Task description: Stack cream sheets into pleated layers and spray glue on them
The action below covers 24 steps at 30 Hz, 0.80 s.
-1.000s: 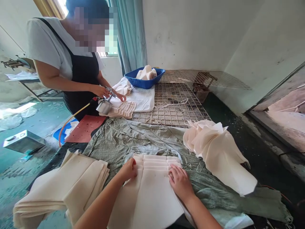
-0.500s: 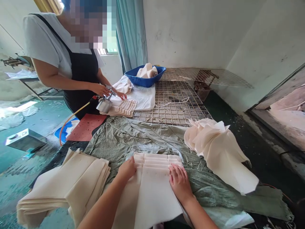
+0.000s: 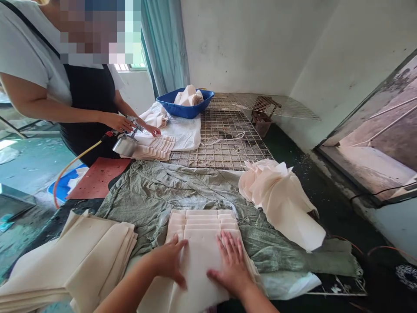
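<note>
Both my hands lie flat on a staggered stack of cream fabric sheets (image 3: 202, 219) spread on a grey-green cloth (image 3: 156, 195). My left hand (image 3: 169, 258) presses the left part of the top sheet, fingers spread. My right hand (image 3: 230, 263) presses the right part, fingers spread and pointing away from me. Neither hand grips anything. Several sheet edges show stepped just beyond my fingertips.
A thick pile of cream sheets (image 3: 74, 261) lies at my left, a loose crumpled heap (image 3: 280, 200) at my right. Across the table a person in a black apron (image 3: 84, 95) holds a spray gun (image 3: 125, 141) over fanned sheets (image 3: 154, 148). A blue basin (image 3: 184, 106) sits on the wire grid (image 3: 228, 139).
My hands slid back toward me from the stack's far edges onto the top sheet, fingers now spread flat. The view shifted right; the person opposite keeps working with the spray gun.
</note>
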Available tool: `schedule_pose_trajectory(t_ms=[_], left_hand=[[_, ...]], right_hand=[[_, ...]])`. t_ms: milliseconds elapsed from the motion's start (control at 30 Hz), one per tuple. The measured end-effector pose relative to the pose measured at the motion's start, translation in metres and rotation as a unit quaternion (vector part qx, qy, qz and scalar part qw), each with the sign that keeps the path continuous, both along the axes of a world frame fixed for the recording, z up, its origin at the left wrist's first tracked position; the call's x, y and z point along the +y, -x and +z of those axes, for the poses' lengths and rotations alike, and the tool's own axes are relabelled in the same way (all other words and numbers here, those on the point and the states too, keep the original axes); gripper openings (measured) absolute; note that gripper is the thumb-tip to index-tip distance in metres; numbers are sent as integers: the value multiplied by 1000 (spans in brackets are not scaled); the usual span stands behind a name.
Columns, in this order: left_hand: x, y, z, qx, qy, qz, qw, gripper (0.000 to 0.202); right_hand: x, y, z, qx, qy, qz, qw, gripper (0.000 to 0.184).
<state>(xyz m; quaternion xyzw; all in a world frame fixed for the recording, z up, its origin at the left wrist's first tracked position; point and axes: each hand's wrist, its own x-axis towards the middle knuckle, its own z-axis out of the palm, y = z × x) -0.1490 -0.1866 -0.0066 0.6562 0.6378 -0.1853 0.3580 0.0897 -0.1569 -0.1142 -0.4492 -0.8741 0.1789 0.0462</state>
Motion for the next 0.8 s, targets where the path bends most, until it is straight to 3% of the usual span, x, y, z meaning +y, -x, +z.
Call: schedule_pose_trajectory(t_ms=[100, 267, 433, 667, 800], left_hand=[[-15, -5, -3, 12, 47, -17, 999, 140], [-36, -21, -28, 102, -41, -22, 994, 133], [-45, -17, -43, 82, -75, -22, 994, 135], [-43, -16, -41, 41, -90, -28, 995, 136], [-50, -7, -27, 0, -131, -32, 991, 129]], right_hand=[[-7, -1, -12, -26, 22, 31, 999, 114], [-14, 6, -11, -48, -31, 4, 998, 111], [-15, 6, -1, -24, -76, 13, 997, 112], [-29, 44, 8, -48, -42, -47, 997, 97], [-38, 53, 1, -99, -33, -121, 987, 91]])
